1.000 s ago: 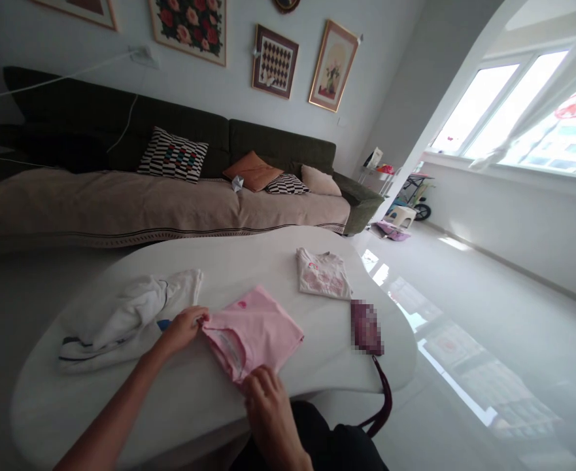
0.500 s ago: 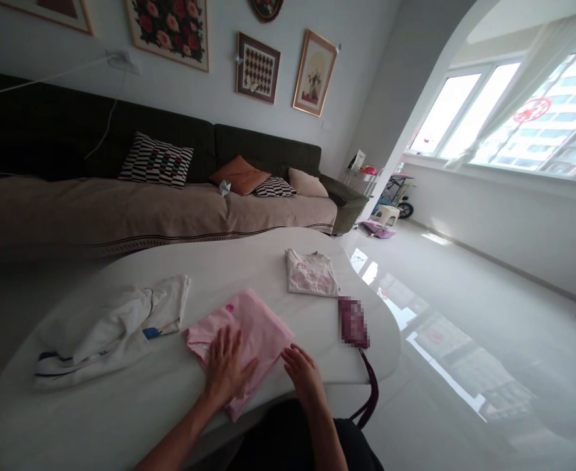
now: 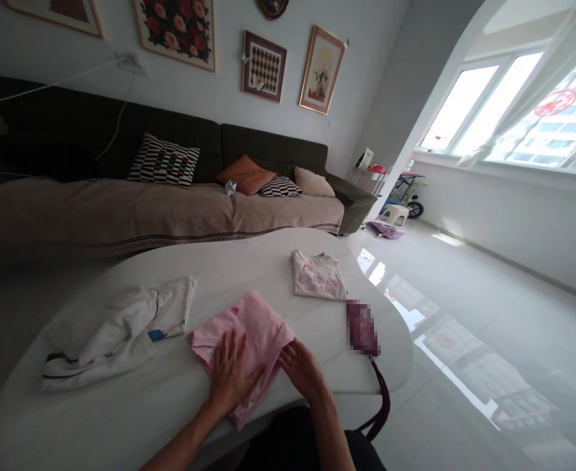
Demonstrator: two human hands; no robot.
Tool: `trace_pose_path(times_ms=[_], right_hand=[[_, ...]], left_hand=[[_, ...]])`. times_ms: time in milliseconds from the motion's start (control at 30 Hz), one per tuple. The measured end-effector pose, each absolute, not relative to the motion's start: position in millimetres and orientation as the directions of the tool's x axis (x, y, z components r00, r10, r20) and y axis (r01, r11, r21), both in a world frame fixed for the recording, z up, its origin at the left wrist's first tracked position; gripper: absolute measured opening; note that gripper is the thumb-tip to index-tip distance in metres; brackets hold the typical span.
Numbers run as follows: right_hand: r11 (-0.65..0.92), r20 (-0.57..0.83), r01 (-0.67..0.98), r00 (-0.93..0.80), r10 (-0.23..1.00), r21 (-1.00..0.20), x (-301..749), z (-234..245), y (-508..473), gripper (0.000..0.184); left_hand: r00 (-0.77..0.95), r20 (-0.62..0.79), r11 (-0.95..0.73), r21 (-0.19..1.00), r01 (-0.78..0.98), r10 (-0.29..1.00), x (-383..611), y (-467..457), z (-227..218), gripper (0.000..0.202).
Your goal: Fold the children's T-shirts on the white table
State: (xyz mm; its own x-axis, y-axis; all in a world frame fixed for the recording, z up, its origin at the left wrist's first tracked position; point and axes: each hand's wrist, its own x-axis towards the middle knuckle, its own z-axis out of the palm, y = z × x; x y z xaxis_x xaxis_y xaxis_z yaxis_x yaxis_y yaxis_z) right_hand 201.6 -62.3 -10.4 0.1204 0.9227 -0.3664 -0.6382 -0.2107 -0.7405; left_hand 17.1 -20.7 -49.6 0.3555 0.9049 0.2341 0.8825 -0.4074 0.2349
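A folded pink shirt (image 3: 255,314) lies on the white table at its near side, with a small dark pink emblem near its far edge. My left hand (image 3: 229,373) rests flat on the shirt, fingers spread. At the shirt's right edge, my right hand (image 3: 304,371) has its fingers curled in at the fabric, and the edge there is raised a little. Part of those fingers is hidden by the cloth. To the left lies a rumpled white garment (image 3: 106,340) with dark trim. Farther off on the right is a folded white printed T-shirt (image 3: 320,275).
The white table (image 3: 248,252) has a rounded edge. Near its right end lies a blurred maroon pouch (image 3: 362,327), its strap (image 3: 382,399) hanging over the edge. Behind stands a sofa (image 3: 180,209) with several cushions. Glossy floor (image 3: 464,294) stretches to the right.
My right hand has moved in against the shirt's right edge, which is now lifted and slightly folded. My left hand stays on the shirt. The view has shifted slightly.
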Motion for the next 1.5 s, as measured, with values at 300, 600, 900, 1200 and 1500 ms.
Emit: trace_pose_path(times_ms=[300, 600, 900, 1200, 1500], right_hand=[[-0.203, -0.344, -0.383, 0.346, 0.873, -0.901, 220, -20, -50, 0.045], [-0.142, 0.045, 0.329, 0.5, 0.865, -0.934, 250, -8, -46, 0.03], [-0.163, 0.132, 0.61, 0.409, 0.903, -0.775, 196, -20, -94, 0.022], [0.155, 0.241, 0.714, 0.02, 0.97, -0.683, 110, -9, -105, 0.024], [0.014, 0.107, 0.953, 0.019, 0.994, -0.301, 158, -28, -33, 0.063]], left_hand=[[0.359, 0.265, -0.421, 0.234, 0.876, 0.895, 16, -22, -52, 0.081], [0.359, 0.228, -0.409, 0.238, 0.881, 0.905, 20, -22, -55, 0.082], [0.71, 0.033, -0.679, 0.324, 0.658, 0.704, -4, 35, -28, 0.057], [0.616, 0.188, -0.642, 0.311, 0.701, 0.765, 28, 51, 22, 0.039], [0.194, 0.209, -0.242, 0.23, 0.943, 0.958, -11, 1, -52, 0.064]])
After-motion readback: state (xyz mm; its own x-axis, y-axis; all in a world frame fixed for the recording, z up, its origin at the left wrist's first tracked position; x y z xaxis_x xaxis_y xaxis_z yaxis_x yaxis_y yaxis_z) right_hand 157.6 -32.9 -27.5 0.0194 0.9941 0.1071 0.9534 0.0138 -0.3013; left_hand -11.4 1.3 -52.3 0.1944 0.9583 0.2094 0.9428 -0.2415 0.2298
